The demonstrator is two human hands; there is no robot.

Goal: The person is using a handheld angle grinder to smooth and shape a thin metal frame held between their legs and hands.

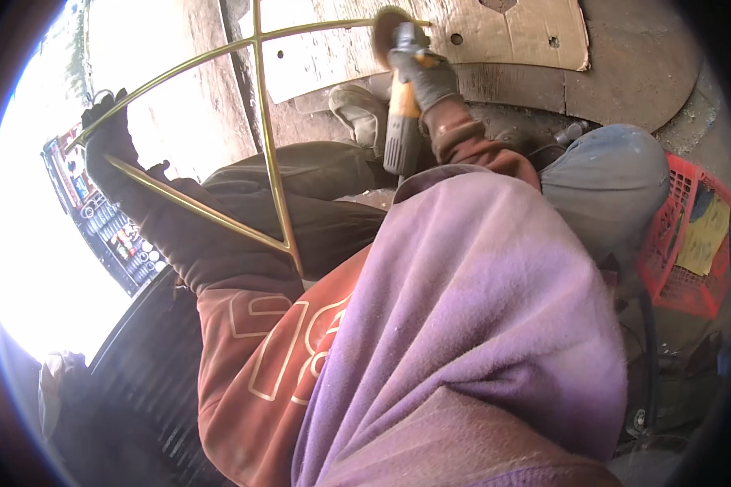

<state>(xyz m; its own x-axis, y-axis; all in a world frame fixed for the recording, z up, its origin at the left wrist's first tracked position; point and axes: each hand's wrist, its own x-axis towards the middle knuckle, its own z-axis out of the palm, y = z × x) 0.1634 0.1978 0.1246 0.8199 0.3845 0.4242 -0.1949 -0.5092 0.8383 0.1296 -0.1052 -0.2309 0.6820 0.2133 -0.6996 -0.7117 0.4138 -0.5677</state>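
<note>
My left hand (110,150), in a dark glove, is closed around the left end of a gold-coloured metal frame (258,37). Thin bars make up the frame: a long curved one, a long one crossing it, and a slanting one that meets the crossing bar low over my legs. At the top, my gloved right hand (428,79) grips an orange and grey angle grinder (401,122) near its head, the body pointing down. The grinder's round brown disc (391,36) is at the right part of the curved bar; whether it touches cannot be made out.
Under the grinder lie pale, worn boards (503,36) with holes. My shoe (357,118) is just below them. A red plastic crate (686,296) stands at the right. At the left are a rack of small goods (126,231) and a dark ribbed surface (150,390). Purple cloth (479,300) covers the middle.
</note>
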